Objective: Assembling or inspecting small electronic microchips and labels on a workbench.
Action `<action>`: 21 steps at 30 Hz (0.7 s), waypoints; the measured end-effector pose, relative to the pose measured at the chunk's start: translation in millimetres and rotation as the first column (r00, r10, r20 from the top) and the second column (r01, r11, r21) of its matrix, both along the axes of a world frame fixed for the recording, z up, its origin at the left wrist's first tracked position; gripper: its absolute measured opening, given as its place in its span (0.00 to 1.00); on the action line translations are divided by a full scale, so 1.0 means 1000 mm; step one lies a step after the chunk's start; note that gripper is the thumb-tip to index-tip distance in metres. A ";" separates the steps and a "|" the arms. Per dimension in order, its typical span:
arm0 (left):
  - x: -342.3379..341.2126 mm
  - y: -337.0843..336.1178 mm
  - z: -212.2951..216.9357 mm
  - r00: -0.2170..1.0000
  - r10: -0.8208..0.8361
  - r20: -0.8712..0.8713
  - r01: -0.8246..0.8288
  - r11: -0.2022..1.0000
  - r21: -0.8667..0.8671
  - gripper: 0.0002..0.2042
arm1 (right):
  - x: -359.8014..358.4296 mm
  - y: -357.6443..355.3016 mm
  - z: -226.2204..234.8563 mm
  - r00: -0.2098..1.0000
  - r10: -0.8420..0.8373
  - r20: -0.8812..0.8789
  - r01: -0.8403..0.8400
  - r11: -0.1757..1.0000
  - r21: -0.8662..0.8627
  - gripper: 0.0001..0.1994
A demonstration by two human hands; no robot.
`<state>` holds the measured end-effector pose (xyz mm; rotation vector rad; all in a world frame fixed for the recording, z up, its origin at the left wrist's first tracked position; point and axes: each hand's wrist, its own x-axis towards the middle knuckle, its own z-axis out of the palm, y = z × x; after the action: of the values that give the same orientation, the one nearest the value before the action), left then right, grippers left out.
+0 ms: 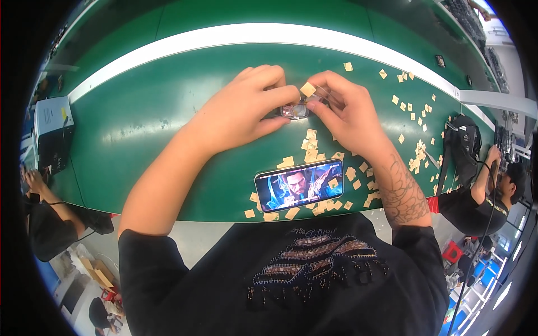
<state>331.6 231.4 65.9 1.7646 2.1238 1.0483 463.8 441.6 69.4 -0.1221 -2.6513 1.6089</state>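
Both my hands meet over the far middle of the green table, around a small rounded device [295,111] with a shiny, glassy face. My left hand [249,101] is closed, its thumb and curled fingers gripping the device from the left. From the right, my right hand [348,109] is pinched, its thumb tip close against the device's edge. A pale yellow square tab [308,89] shows at its index fingertip, with a thin clear piece beside it. The fingers partly hide the device and the exact grip.
A phone [300,186] playing video lies near the front edge among scattered yellow squares [312,152]. More squares, tweezers [430,159] and a black bag [463,140] are at right. A grey box unit [54,134] stands at left. Other people sit at both sides.
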 end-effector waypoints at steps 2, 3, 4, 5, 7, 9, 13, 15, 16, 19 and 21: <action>0.001 0.000 0.000 1.000 -0.011 0.000 0.011 1.000 -0.008 0.15 | 0.000 0.005 -0.004 1.000 -0.009 0.029 0.011 0.997 -0.077 0.11; 0.001 0.000 0.000 1.000 -0.010 -0.012 0.010 1.000 0.000 0.14 | -0.001 0.007 -0.005 1.000 0.018 0.006 -0.018 0.993 -0.115 0.11; 0.001 0.000 -0.001 1.000 -0.009 -0.023 0.009 1.000 0.009 0.13 | 0.000 0.010 -0.006 0.999 0.045 -0.017 -0.047 0.987 -0.152 0.12; 0.001 -0.001 -0.002 1.000 -0.007 -0.022 0.008 1.000 0.007 0.13 | 0.000 0.012 -0.004 0.999 0.046 -0.016 -0.048 0.987 -0.154 0.12; 0.001 -0.001 -0.003 0.999 -0.005 -0.052 0.006 1.000 0.024 0.13 | 0.000 0.017 0.006 0.995 0.087 0.055 -0.083 0.994 -0.068 0.13; 0.001 -0.001 -0.001 0.996 -0.014 -0.084 0.016 1.000 0.020 0.12 | 0.000 0.020 0.011 0.992 0.116 0.051 -0.114 0.993 -0.041 0.12; 0.005 -0.001 0.004 0.984 -0.030 -0.177 0.032 0.999 0.011 0.11 | 0.002 0.023 0.016 0.989 0.133 0.063 -0.132 0.991 -0.008 0.11; 0.005 0.000 0.003 0.980 -0.028 -0.197 0.031 0.999 0.012 0.11 | 0.002 0.019 0.015 0.994 0.108 0.031 -0.109 0.994 0.019 0.11; 0.005 0.000 0.003 0.976 -0.029 -0.217 0.032 0.999 0.013 0.11 | 0.003 0.016 0.015 0.997 0.083 0.000 -0.083 0.996 0.045 0.11; 0.005 -0.001 0.002 0.972 -0.027 -0.232 0.032 0.999 0.018 0.10 | 0.002 0.001 0.025 0.998 0.059 -0.033 -0.048 0.961 0.272 0.10; 0.005 -0.001 0.002 0.973 -0.026 -0.231 0.032 0.999 0.023 0.10 | 0.004 -0.006 0.026 0.997 0.060 -0.046 -0.043 0.953 0.300 0.10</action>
<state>337.0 230.8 67.9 2.0117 2.2155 0.9060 467.9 435.1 95.3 0.0009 -2.8366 1.1815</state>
